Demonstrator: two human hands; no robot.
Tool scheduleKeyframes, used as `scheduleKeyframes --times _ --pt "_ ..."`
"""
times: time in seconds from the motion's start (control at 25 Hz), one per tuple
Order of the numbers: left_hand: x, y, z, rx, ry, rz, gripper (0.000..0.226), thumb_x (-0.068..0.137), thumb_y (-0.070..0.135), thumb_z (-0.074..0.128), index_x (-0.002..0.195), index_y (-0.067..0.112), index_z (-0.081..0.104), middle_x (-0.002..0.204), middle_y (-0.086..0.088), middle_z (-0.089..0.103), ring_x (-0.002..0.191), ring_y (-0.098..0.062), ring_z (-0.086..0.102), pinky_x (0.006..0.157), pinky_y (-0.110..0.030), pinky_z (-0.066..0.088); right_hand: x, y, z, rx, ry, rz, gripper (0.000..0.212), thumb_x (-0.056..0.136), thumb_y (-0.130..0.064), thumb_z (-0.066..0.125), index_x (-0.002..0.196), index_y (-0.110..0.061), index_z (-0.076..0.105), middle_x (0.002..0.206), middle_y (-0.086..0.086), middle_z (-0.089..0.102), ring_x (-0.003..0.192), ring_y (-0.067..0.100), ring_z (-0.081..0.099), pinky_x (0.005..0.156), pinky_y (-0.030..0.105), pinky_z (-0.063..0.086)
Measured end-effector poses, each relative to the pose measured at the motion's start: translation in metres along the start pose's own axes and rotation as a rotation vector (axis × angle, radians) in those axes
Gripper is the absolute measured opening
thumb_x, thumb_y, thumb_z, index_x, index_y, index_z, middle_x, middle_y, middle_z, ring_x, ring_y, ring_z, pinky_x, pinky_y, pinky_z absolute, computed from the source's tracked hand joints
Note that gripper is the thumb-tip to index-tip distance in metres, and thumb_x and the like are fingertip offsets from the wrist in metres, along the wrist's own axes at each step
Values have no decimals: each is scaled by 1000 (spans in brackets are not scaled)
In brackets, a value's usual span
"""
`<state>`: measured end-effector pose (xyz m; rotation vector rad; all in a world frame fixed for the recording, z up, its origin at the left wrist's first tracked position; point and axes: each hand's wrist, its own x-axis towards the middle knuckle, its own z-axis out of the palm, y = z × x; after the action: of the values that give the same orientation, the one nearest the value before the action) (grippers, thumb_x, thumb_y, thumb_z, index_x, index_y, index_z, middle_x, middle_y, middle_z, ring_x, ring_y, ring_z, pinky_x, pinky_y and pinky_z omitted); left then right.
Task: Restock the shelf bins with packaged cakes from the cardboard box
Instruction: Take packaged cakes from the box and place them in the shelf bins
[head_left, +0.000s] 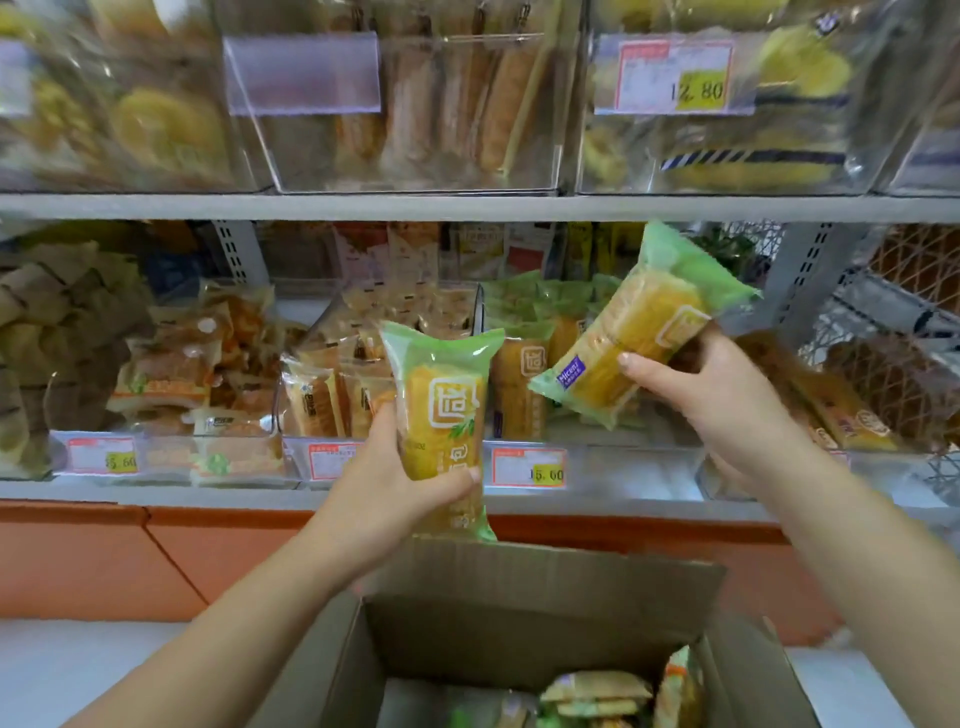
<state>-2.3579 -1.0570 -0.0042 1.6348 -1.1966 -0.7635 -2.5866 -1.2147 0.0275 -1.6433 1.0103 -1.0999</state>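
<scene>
My left hand (410, 467) grips one packaged cake (441, 395) upright above the cardboard box (519, 597); my right hand (696, 384), likely nearer the matching bin (634, 457), clasps a second cake (644, 327), long axis tilted up-right, fingers wrapping its lower half, before that bin's green packs (519, 389)

Pale green ends, yellow middle and white square emblem on the upright plastic-wrapped cake (441, 395), tilted plastic-wrapped cake (649, 322) green and yellow with purple label strip, brown cardboard box (519, 623), red-bordered white price tag (528, 466) with yellow patch, orange shelf base panel (78, 561)
</scene>
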Motion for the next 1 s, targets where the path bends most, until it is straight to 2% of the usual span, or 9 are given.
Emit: scheduleKeyframes --times 0.08,0.16,0.28,0.52,0.68,0.88,1.0 --pt "12 -1 1 5 62 10 60 78 35 77 122 39 37 114 20 56 100 -1 60 70 -13 48 41 8 -1 -122 -52 55 52 74 -23 82 118 -24 53 113 -5 68 103 13 65 91 39 53" --pt "22 -4 4 29 70 -6 62 77 37 77 122 39 34 112 22 54 98 1 58 68 -12 46 66 26 3 -221 -177 203 52 74 -17 82 117 -21 53 114 1 68 101 19 66 89 46 55" --pt "30 -7 7 60 51 -24 61 76 41 77 118 42 33 107 26 52 93 5 57 64 -10 44 78 57 21 -217 -332 328 45 77 -4 77 113 -20 53 112 5 68 100 22 65 88 48 55" --pt "39 -9 12 93 42 -25 59 76 40 78 115 43 34 103 28 51 90 7 56 59 -8 44 89 84 34 -135 -252 336 50 81 -7 75 120 -23 49 121 5 64 107 24 62 90 44 55" --pt "38 -11 16 80 28 -34 62 75 39 78 118 42 34 106 28 51 95 4 57 59 -9 46 87 86 30 -183 -243 357 60 80 -13 77 132 -14 47 121 4 62 107 24 63 89 44 55" --pt "36 -13 18 74 34 -35 60 75 41 78 116 43 35 110 25 53 97 2 57 67 -13 46 87 81 32 -234 -196 327 58 80 -13 76 130 -14 45 115 2 60 101 22 61 76 36 56" --pt "35 -13 19 83 29 -34 61 75 41 78 118 42 34 109 26 52 96 3 56 65 -12 45 88 84 31 -259 -252 345 61 78 -18 78 130 -13 47 119 2 62 105 22 62 88 40 55"
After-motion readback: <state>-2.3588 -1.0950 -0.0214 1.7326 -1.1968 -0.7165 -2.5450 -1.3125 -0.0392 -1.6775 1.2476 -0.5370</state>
